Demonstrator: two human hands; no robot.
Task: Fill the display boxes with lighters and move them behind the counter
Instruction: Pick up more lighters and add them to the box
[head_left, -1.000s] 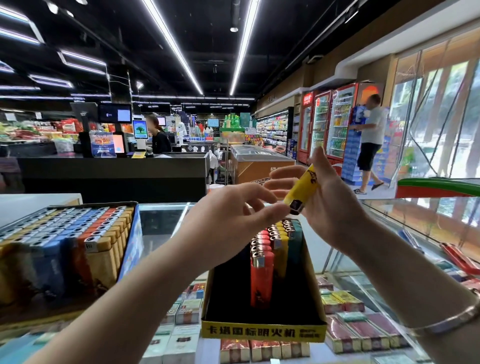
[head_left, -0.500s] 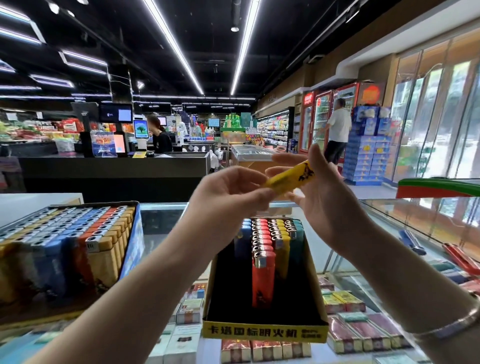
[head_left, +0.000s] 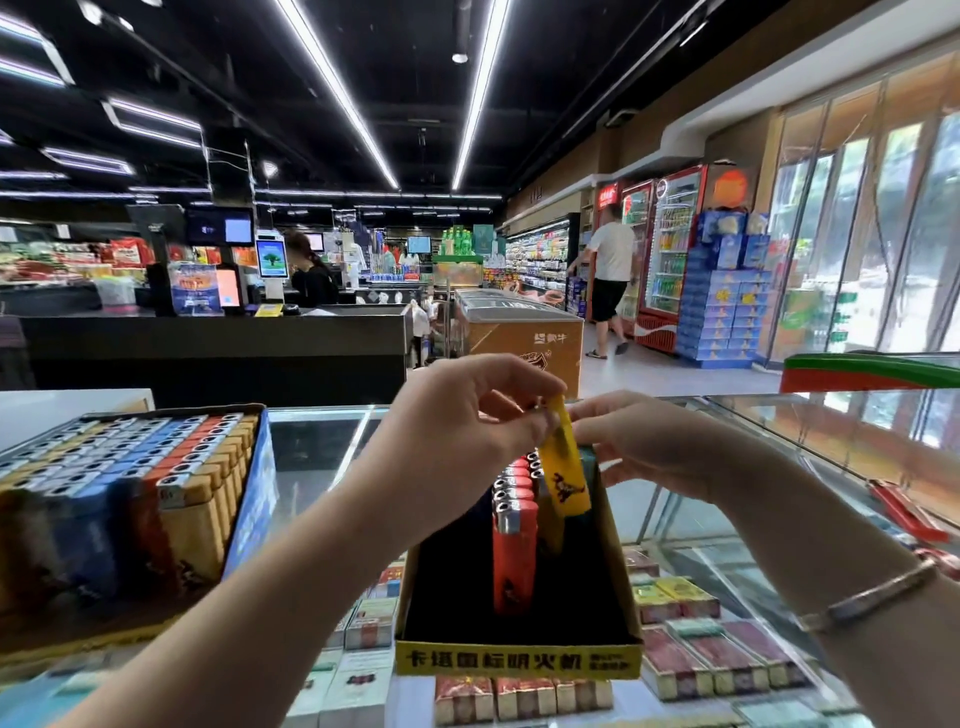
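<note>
Over the glass counter (head_left: 332, 447) I see both of my hands meeting just above the black display box (head_left: 519, 639) with the yellow front strip. My left hand (head_left: 462, 415) pinches the top end of a yellow lighter (head_left: 563, 467) between thumb and curled fingers, and the lighter hangs nearly upright, slightly tilted, with its lower end dipping into the right back part of the box. My right hand (head_left: 654, 441) sits just beside it on the far side, fingers bent toward the lighter's upper part; I cannot tell whether they actually grip it or only touch it. A bracelet (head_left: 867, 597) circles my right wrist. Inside the box, rows of lighters stand at the back, with a red lighter (head_left: 511, 551) at the front of its row and the near half of the box bare and dark. To my left stands a full display box (head_left: 130, 499), tilted back, packed with blue, red and yellow lighters in neat rows. Under the glass lie cigarette packs (head_left: 524, 696). Beyond the counter I see a dark checkout desk (head_left: 218, 348) with screens, a person in a white shirt (head_left: 610, 280) near the drink fridges (head_left: 670, 260), and a chest freezer (head_left: 519, 332).
</note>
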